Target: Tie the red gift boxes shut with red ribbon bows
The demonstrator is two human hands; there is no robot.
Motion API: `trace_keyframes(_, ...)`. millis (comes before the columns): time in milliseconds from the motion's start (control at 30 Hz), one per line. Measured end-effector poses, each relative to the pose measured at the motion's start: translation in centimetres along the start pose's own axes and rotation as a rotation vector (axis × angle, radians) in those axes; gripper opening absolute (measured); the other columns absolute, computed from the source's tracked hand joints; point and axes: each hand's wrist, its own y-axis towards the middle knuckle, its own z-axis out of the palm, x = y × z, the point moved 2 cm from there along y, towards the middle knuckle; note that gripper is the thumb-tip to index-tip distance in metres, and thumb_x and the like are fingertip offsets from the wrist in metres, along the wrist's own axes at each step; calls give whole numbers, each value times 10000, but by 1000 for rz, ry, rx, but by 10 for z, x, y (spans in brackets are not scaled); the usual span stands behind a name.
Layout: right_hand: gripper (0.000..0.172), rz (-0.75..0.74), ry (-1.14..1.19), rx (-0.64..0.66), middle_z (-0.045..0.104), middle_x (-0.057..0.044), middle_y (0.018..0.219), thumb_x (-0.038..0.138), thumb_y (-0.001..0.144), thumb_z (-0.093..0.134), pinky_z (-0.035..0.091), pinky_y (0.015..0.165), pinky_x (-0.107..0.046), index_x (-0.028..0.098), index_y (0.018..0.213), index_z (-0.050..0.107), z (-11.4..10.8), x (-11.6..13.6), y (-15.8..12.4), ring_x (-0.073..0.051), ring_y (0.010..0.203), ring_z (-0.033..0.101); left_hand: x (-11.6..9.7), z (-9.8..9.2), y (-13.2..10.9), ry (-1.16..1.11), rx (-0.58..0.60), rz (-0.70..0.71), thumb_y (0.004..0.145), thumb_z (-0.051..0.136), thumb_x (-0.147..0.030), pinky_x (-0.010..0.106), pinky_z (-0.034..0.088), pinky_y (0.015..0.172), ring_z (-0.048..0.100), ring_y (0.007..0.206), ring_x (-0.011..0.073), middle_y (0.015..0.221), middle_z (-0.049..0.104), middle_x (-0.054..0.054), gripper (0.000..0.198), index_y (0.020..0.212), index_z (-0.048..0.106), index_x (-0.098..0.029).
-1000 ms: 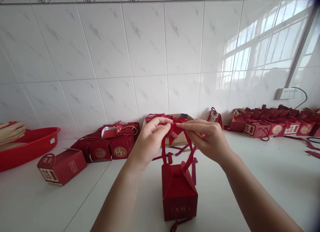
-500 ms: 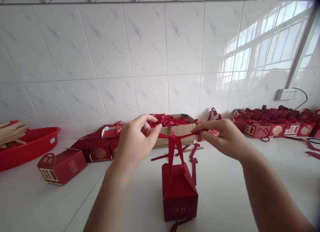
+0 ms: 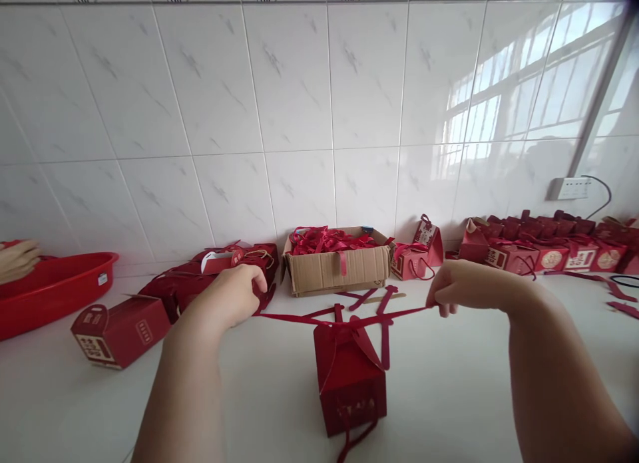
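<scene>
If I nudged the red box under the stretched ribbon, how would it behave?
The red box is probably stiff, since its flat sides meet at crisp edges. Being boxy, it would likely slide rather than roll. The ribbon stretched across its top might restrain it.

Left grip (image 3: 240, 294), right grip (image 3: 462, 287) both bare; forearms (image 3: 190, 370) bare, smooth, tapering.

A dark-red box (image 3: 349, 380) stands on the table (image 3: 269, 396), its flaps gathered to a peak. A narrow red ribbon (image 3: 292, 318) stretches sideways across its top in a shallow V.
</scene>
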Motion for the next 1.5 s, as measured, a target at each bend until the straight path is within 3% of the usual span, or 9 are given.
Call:
trace_keyframes(133,194,105,-27,64,707,-54,689,214,657,536,464,627,-317,205,571,709,3,-9,2,-226,706,647,5,9,1,189,186,-121,522,539,-145,272,347,483,547,546,191,647,631,25,205,690,610,-240)
trace_keyframes(267,209,46,-85,-16,717,-64,777,171,605,590,469,579,-317,236,698,765,5,-8,5,-239,706,641,4,14,3,225,235,-135,476,544,-109,279,384,526,602,671,232,790,687,44,342,764,647,-263)
trace_keyframes(400,457,-45,-90,-109,695,-73,1079,124,613,594,502,664,-336,272,1020,739,8,10,3,-277,890,649,-9,18,1,223,305,-33,542,605,-213,286,414,604,618,818,251,1001,682,48,371,895,683,-296)
trace_keyframes(533,301,-211,-23,-5,696,-68,1078,242,739,584,504,679,-308,257,998,736,20,38,3,-255,928,645,-38,28,-9,150,425,123,643,599,-366,281,427,646,601,943,257,1119,640,56,349,979,666,-298)
trace_keyframes(667,227,-341,-1,128,711,-41,970,408,765,609,477,615,-270,248,864,736,35,55,9,-204,807,652,-60,44,-17,187,542,195,630,611,-393,274,396,552,620,787,237,969,668,50,249,836,637,-256)
trace_keyframes(800,277,-370,-34,165,704,-40,860,481,756,614,435,550,-258,220,759,705,46,63,15,-179,703,622,-62,58,-16,244,577,205,624,595,-391,278,361,496,598,670,225,811,665,30,176,723,576,-248)
trace_keyframes(1067,191,-427,-20,187,680,-36,789,370,775,598,385,503,-236,194,718,647,52,68,22,-161,669,595,-62,64,-15,224,574,236,647,548,-332,281,322,475,544,604,206,735,632,34,94,640,553,-239)
trace_keyframes(1300,211,-489,32,185,584,21,630,344,766,580,310,449,-205,187,634,533,51,66,24,-94,537,460,-59,65,-15,201,662,271,583,510,-265,262,321,464,520,576,175,700,615,8,62,636,529,-236)
trace_keyframes(1500,194,-440,39,182,591,15,635,358,765,591,320,454,-201,187,675,572,50,62,28,-93,539,461,-61,64,-16,225,678,257,566,510,-262,259,318,453,526,577,175,689,614,10,86,640,538,-232)
